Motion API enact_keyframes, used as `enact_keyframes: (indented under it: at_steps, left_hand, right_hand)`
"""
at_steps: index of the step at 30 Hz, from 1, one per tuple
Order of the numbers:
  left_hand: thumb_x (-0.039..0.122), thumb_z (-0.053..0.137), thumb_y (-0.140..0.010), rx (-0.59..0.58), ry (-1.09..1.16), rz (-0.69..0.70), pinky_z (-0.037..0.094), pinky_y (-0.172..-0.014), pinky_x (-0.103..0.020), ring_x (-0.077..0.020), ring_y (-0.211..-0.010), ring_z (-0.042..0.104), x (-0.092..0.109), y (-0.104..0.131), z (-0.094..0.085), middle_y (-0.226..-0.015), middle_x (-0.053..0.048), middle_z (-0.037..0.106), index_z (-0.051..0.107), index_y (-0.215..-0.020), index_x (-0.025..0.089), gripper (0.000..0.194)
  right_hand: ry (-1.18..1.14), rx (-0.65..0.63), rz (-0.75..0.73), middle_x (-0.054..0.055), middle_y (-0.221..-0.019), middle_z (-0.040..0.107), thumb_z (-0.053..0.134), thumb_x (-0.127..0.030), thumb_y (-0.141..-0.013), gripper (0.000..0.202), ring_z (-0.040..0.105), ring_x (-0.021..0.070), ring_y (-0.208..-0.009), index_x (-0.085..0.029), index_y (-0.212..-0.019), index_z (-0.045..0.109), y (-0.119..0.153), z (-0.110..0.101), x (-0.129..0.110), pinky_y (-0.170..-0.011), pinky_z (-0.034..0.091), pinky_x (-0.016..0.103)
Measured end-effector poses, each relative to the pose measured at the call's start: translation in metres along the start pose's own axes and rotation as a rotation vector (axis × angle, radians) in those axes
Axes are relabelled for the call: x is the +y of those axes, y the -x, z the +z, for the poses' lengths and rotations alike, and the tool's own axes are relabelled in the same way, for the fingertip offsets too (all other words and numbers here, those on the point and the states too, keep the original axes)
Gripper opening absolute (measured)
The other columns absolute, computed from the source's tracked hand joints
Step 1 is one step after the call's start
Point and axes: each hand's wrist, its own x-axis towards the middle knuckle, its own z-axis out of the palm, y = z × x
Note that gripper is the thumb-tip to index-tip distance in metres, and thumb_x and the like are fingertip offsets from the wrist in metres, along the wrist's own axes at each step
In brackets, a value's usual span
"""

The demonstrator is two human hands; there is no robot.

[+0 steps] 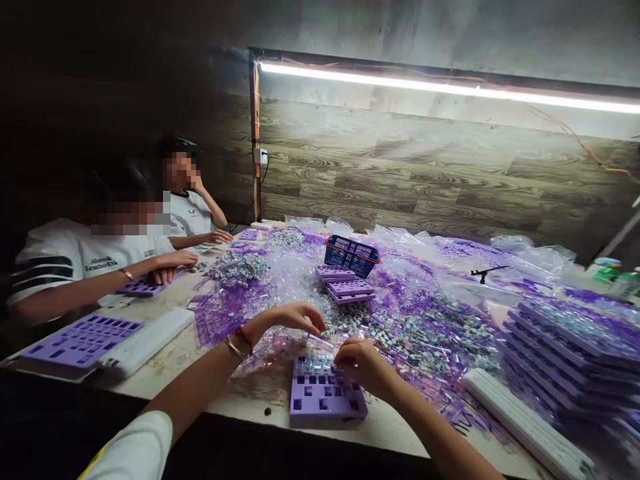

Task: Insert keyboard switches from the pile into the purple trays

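Note:
A purple tray (330, 400) with square pockets lies on the table in front of me. Clear plastic pieces (314, 364) fill its far rows, while the nearer pockets look dark and hollow. Over the tray's far edge reaches my left hand (299, 316), its fingers bent down and pinched near a small bluish bit. My right hand (364, 363) is curled at the tray's right side, fingertips close to the clear pieces. What either pinch holds is too small or hidden to make out. Behind both hands spreads a heap of small grey, white and blue parts (390, 327).
Purple and clear plastic pieces (220, 313) cover much of the table. Beyond stand a dark basket (352, 255) and more purple trays (350, 288). Stacked trays (555, 353) and a white bar (525, 420) lie right. Two people sit left, near another tray (83, 339) and white bar (147, 340).

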Motion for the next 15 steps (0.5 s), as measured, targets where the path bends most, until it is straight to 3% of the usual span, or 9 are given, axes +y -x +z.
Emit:
enact_keyframes:
  at_steps: [2, 7, 15]
  left_hand:
    - [0.028, 0.064, -0.075, 0.019, 0.053, 0.074, 0.048, -0.071, -0.023, -0.0176, -0.086, 0.063, -0.008, 0.008, 0.0, -0.093, -0.003, 0.07, 0.071, -0.094, 0.019, 0.021]
    - [0.018, 0.056, -0.078, 0.297, -0.153, 0.039, 0.047, -0.077, -0.028, -0.018, -0.083, 0.06, -0.029, 0.008, 0.013, -0.089, -0.006, 0.066, 0.071, -0.087, 0.015, 0.018]
    - [0.015, 0.059, -0.075, 0.316, -0.22, -0.042, 0.045, -0.084, -0.027, -0.018, -0.087, 0.059, -0.025, 0.004, 0.035, -0.087, -0.004, 0.065, 0.071, -0.081, 0.017, 0.014]
  right_hand:
    - [0.002, 0.008, 0.023, 0.003, -0.073, 0.067, 0.055, 0.0, -0.069, 0.026, 0.061, 0.0148, -0.067, -0.019, -0.07, 0.072, 0.001, 0.002, -0.002, -0.062, 0.046, 0.023]
    - [0.01, 0.073, 0.118, 0.004, -0.072, 0.067, 0.055, -0.002, -0.07, 0.023, 0.061, 0.0143, -0.063, -0.018, -0.069, 0.072, 0.003, 0.007, -0.006, -0.059, 0.046, 0.022]
    - [0.059, 0.087, 0.183, 0.002, -0.064, 0.067, 0.059, -0.002, -0.066, 0.021, 0.06, 0.0152, -0.058, -0.019, -0.065, 0.071, 0.002, 0.005, -0.001, -0.058, 0.044, 0.024]
